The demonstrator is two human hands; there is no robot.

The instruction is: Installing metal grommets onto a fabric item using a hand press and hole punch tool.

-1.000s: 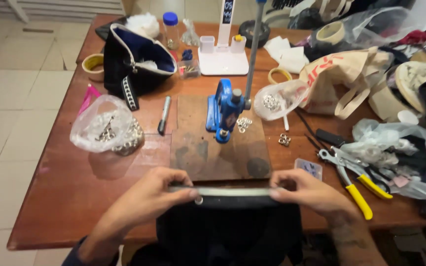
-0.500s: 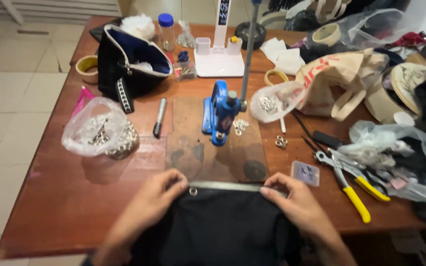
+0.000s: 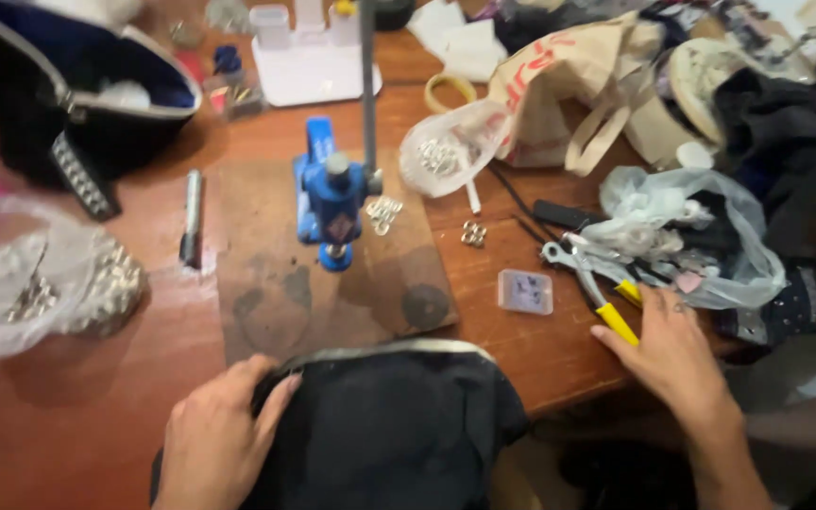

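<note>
My left hand (image 3: 219,434) rests on the left top edge of a dark fabric piece (image 3: 389,425) with a pale trimmed rim, gripping it at the table's front edge. My right hand (image 3: 672,354) has left the fabric and lies flat on the table at the right, fingers spread, its fingertips touching the yellow handle of a pair of pliers (image 3: 592,288). A blue hand press (image 3: 331,194) stands upright on a brown board (image 3: 332,274) just beyond the fabric.
A clear bag of metal rings (image 3: 40,279) lies at left, a marker (image 3: 191,217) beside it. A dark pouch (image 3: 77,94) sits far left. Loose eyelets (image 3: 472,234), a small clear box (image 3: 525,291), plastic bags (image 3: 682,236) and a tote bag (image 3: 569,80) crowd the right.
My right hand let go of the fabric and moved right to the yellow-handled pliers. The camera moved closer and lower; the fabric's right side has slumped.
</note>
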